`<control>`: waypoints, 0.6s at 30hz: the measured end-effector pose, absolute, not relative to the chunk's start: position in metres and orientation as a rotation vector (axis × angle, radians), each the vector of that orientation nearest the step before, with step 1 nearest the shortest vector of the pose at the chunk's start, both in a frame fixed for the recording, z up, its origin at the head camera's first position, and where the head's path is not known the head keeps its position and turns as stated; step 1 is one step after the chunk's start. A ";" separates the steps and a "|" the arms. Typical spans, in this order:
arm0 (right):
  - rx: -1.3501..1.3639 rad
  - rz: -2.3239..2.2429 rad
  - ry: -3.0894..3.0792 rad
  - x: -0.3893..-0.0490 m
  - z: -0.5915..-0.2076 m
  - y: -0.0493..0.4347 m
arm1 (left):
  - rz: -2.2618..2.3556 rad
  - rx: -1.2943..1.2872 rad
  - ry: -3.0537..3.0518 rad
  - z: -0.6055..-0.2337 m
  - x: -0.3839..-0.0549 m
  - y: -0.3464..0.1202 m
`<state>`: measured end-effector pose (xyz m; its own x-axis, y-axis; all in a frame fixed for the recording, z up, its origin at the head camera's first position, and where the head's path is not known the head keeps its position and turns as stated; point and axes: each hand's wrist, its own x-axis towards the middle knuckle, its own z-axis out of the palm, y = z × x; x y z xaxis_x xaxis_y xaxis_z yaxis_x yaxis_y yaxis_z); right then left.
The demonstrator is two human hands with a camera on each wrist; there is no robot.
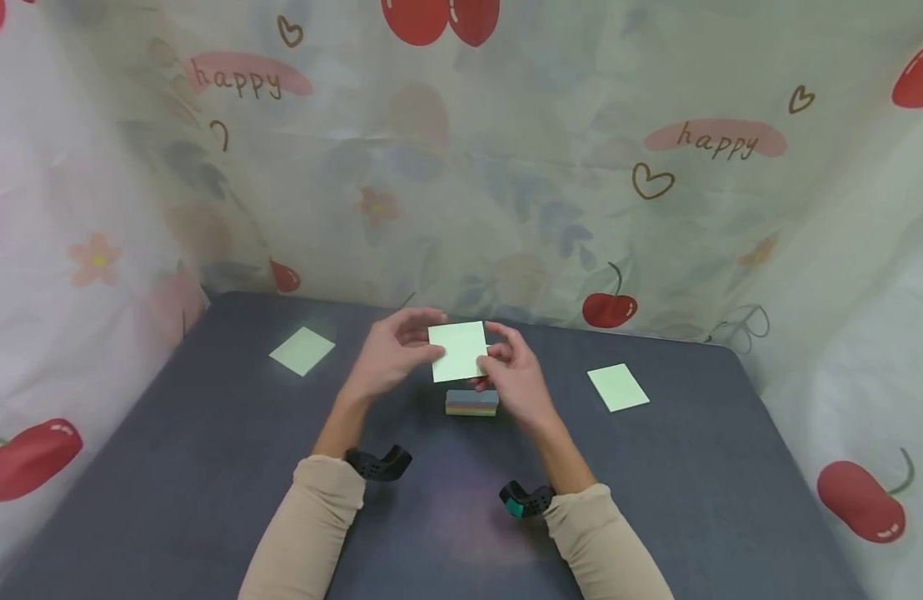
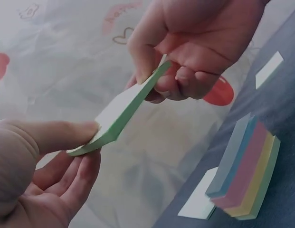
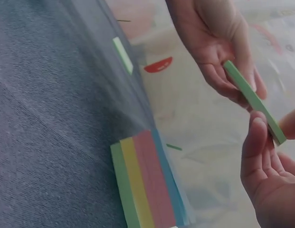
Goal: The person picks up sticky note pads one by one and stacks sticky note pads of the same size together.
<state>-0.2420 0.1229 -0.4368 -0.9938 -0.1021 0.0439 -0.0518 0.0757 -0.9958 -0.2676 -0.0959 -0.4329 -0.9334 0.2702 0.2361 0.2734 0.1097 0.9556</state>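
Note:
A pale green sticky-note pad [image 1: 459, 352] is held up between both hands, over the table. My left hand [image 1: 390, 354] pinches its left edge, thumb on the face and fingers behind. At the opposite edge, my right hand [image 1: 517, 379] pinches it the same way. Seen edge-on in the left wrist view, the pad has a thin green side. Just below it in the head view stands a striped stack of sticky notes [image 1: 471, 403], with blue, pink, yellow and green layers showing in the right wrist view.
On the dark table [image 1: 229, 467], one pale green note pad [image 1: 302, 351] lies at the left and another [image 1: 618, 387] at the right. Beyond the stack lies one more pale piece [image 2: 197, 197], partly hidden. A printed curtain [image 1: 506, 192] hangs behind the table and along both sides.

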 end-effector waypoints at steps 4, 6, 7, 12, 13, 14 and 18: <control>-0.173 -2.137 2.270 -0.240 -0.436 0.129 | -1.923 -0.580 -2.421 -0.431 -0.262 -0.090; -0.161 -2.153 2.269 -0.239 -0.435 0.132 | -1.870 -0.594 -2.486 -0.431 -0.259 -0.088; -0.156 -2.161 2.269 -0.239 -0.435 0.133 | -1.834 -0.604 -2.523 -0.431 -0.257 -0.087; -0.133 -2.160 2.293 -0.236 -0.436 0.137 | -1.645 -0.658 -2.640 -0.433 -0.252 -0.085; -0.135 -2.159 2.294 -0.236 -0.436 0.137 | -1.619 -0.666 -2.644 -0.433 -0.251 -0.085; -0.140 -2.153 2.300 -0.236 -0.436 0.138 | -1.600 -0.669 -2.648 -0.433 -0.251 -0.085; -0.177 -2.146 2.269 -0.235 -0.436 0.139 | -1.557 -0.660 -2.666 -0.432 -0.250 -0.086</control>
<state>-0.2351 0.1390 -0.4364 -0.9935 -0.0915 0.0674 -0.0724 0.0522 -0.9960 -0.2503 -0.0859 -0.4323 -0.9124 0.3607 0.1932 0.3454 0.4260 0.8362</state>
